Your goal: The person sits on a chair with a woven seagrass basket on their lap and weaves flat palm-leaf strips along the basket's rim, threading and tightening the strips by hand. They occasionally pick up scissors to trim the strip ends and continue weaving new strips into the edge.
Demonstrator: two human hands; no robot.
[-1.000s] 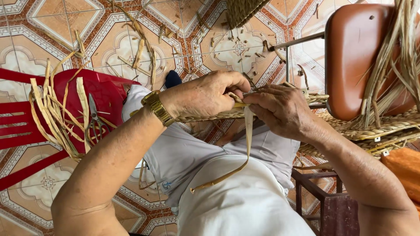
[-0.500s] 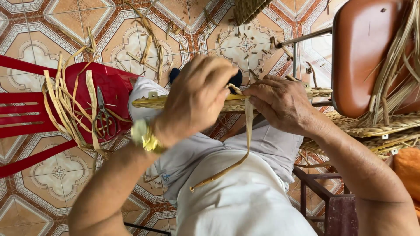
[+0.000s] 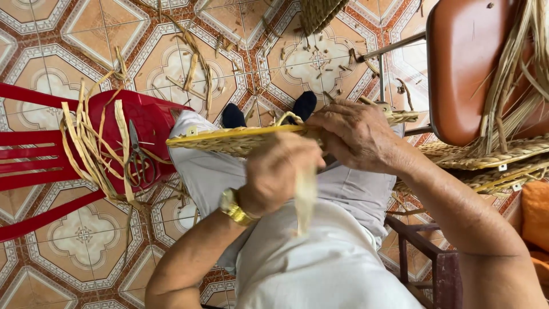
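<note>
A flat woven straw piece with a yellow rim (image 3: pixel 229 139) lies edge-on across my lap. My right hand (image 3: pixel 357 134) grips its right part from above, near a small loop of straw. My left hand (image 3: pixel 283 171), with a gold watch on the wrist, is closed around a pale straw strip (image 3: pixel 306 200) that hangs down from the woven piece over my white shirt. The strip is blurred with motion.
A red plastic chair (image 3: pixel 74 154) at left carries loose straw strips and a pair of scissors (image 3: pixel 136 157). An orange-brown chair (image 3: pixel 474 68) at right holds straw bundles and braided straw rope (image 3: pixel 486 157). Straw scraps litter the patterned tile floor. A dark wooden frame (image 3: pixel 434 257) stands at lower right.
My left hand has come down from on top of the woven piece and now pulls the straw strip downward. The right hand stays on the weave.
</note>
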